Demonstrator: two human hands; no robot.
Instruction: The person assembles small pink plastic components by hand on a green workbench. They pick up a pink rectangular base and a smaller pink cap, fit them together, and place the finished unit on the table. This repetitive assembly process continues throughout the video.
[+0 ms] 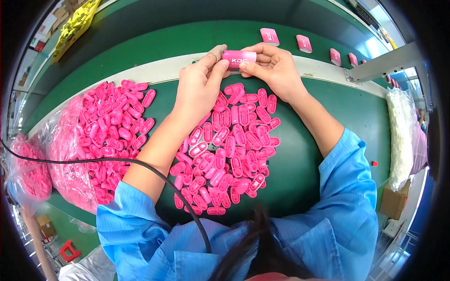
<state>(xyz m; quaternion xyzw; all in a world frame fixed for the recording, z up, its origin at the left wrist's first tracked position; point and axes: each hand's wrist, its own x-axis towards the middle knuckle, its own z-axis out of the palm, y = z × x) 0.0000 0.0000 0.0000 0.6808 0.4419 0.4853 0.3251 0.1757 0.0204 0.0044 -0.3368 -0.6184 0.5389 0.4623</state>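
"Item in hand?"
"Packet (240, 57), pink, one; sits over the pale rail (323, 71)."
"Grip?"
"Left hand (200, 78): thumb and fingers close on its left end. Right hand (276, 71): thumb and fingers pinch its right end."
"Surrounding stock?"
"Pink oval pieces (229, 145), loose; two heaps lie on the green table (300, 159), one between the forearms (321, 122), one left of them. Further pink packets (303, 43) stand in a row beyond the rail, rightward."

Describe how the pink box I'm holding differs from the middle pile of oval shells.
The pink box is one held item; the middle pile of shells is many loose pieces on the tabletop. The box has white print and fading pink; the pile is mostly deep pink. Both are pink.
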